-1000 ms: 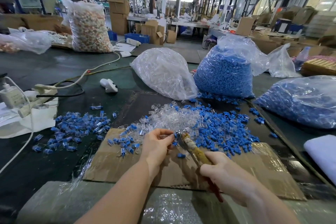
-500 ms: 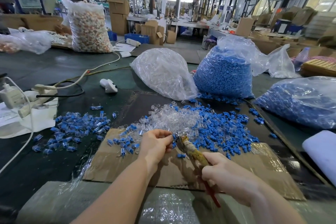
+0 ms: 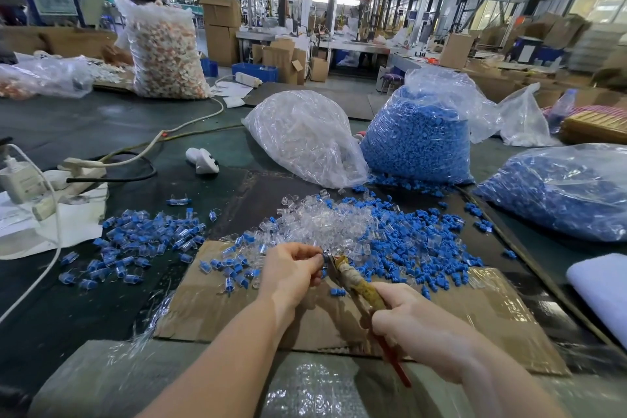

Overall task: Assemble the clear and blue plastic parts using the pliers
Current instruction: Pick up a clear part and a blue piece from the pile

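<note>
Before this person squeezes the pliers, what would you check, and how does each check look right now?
1. Right hand grips the pliers handles: ok.
2. Left hand fingertips meet the plier head: ok.
3. Part seated between the jaws: cannot tell, the fingers hide it.
4. Left fingers out of the pinch: cannot tell.
5. Loose clear parts and blue parts lie just beyond the hands: ok.
6. Finished pile lies apart on the left: ok.

Single head-worn wide-angle view, looking forward and down, close over both forearms, factory hall beyond
</note>
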The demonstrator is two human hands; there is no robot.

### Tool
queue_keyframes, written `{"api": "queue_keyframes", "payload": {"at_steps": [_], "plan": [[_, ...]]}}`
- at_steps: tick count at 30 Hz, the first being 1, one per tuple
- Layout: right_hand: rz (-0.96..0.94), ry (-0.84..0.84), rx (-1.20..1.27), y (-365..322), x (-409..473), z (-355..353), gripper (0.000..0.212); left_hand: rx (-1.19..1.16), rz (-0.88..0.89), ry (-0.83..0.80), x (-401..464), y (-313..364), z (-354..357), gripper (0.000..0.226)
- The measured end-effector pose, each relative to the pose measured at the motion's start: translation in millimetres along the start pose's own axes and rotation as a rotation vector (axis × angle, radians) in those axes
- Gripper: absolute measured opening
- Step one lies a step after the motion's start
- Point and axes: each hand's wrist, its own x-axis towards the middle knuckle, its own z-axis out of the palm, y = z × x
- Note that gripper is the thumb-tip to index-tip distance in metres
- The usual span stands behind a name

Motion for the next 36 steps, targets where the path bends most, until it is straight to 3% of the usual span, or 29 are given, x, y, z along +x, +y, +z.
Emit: {"api": "queue_keyframes", "payload": {"at_steps": [4, 9, 12, 14, 17, 20, 23, 28, 31, 36], "plan": [[-0.025, 0.022, -0.089, -1, 1, 2, 0.017, -0.008, -0.010, 0.008, -2, 0, 1, 0.012], [-0.082, 0.088, -0.141, 0, 3, 9, 0.023, -0.008, -0.007, 0.028, -3, 0, 3, 0.011], [-0.106, 0.201, -0.260, 7, 8, 15, 0.048, -0.014, -0.016, 0.059, -3, -1, 2, 0.010], [-0.088, 0.226, -0.167, 10, 12, 14, 0.061, -0.011, 0.007, 0.100, -4, -1, -3, 0.009], [-0.070, 0.264, -0.075, 15, 14, 8, 0.066, 0.269, 0.181, 0.272, -1, -1, -19, 0.010], [-0.021, 0.438, -0.240, 25, 18, -1, 0.068, 0.655, 0.308, 0.474, 4, -1, -46, 0.015], [0.090, 0.560, -0.372, 36, 24, -10, 0.066, 0.885, 0.324, 0.578, 11, -5, -69, 0.020], [0.201, 0.670, -0.524, 51, 34, -16, 0.066, 1.020, 0.272, 0.565, 14, -11, -72, 0.025], [0.226, 0.697, -0.582, 60, 40, -20, 0.069, 0.923, 0.405, 0.513, 9, -14, -54, 0.025], [0.226, 0.708, -0.689, 66, 45, -24, 0.069, 0.719, 0.563, 0.130, -5, -19, -17, 0.020]]}}
